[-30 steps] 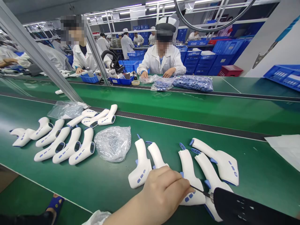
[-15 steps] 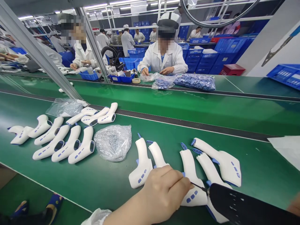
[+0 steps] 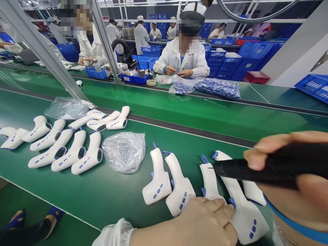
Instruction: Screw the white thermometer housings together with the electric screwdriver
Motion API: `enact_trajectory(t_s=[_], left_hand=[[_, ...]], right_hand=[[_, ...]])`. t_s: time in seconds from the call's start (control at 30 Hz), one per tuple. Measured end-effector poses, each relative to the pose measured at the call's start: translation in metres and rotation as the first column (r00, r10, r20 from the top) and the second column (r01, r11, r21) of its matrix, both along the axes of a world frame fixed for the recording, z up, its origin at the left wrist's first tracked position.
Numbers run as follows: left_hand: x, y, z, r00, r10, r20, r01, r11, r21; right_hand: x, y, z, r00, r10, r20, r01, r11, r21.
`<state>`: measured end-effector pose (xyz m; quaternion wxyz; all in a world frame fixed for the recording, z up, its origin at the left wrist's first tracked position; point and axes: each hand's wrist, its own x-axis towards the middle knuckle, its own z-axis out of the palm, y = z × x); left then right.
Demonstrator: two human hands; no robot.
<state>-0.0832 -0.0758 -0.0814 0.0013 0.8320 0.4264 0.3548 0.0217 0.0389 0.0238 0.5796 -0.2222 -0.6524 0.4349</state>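
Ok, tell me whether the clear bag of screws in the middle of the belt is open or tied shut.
Cannot tell. The bag lies crumpled on the green belt with small parts inside, but its mouth is not visible.

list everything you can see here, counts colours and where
thermometer shells, near: five, white with blue buttons, on belt by the hands
thermometer shells, left: about nine, white, in rows
screw bag: one, clear, mid belt
belt: green
blue parts bags: two, far side
co-worker: white coat, seated opposite
crates: blue, stacked behind
electric screwdriver: one, black, in right hand
left hand: on a near shell
right hand: grip closed on screwdriver
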Motion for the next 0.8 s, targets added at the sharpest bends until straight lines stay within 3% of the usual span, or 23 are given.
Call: enact_trajectory(t_s=[0.17,0.3,0.6,0.8], left_hand=[[0.006,-0.001,-0.015,0.998,-0.014,-0.057,0.013,1.0,-0.019],[0.001,-0.003,-0.015,0.997,-0.018,-0.075,0.012,0.998,-0.068],[-0.007,-0.001,-0.002,0.995,-0.002,-0.103,0.003,1.0,0.007],[-0.006,-0.003,-0.007,0.995,0.032,-0.098,-0.031,0.999,0.013]], right_hand=[[-0.029,0.009,-0.011,0.984,0.172,0.034,-0.171,0.984,-0.042],[-0.032,0.013,-0.016,0.976,0.197,0.091,-0.192,0.979,-0.065],[-0.039,0.015,-0.022,0.958,0.222,0.179,-0.213,0.974,-0.073],[-0.041,0.017,-0.027,0.962,0.206,0.177,-0.192,0.977,-0.092]])
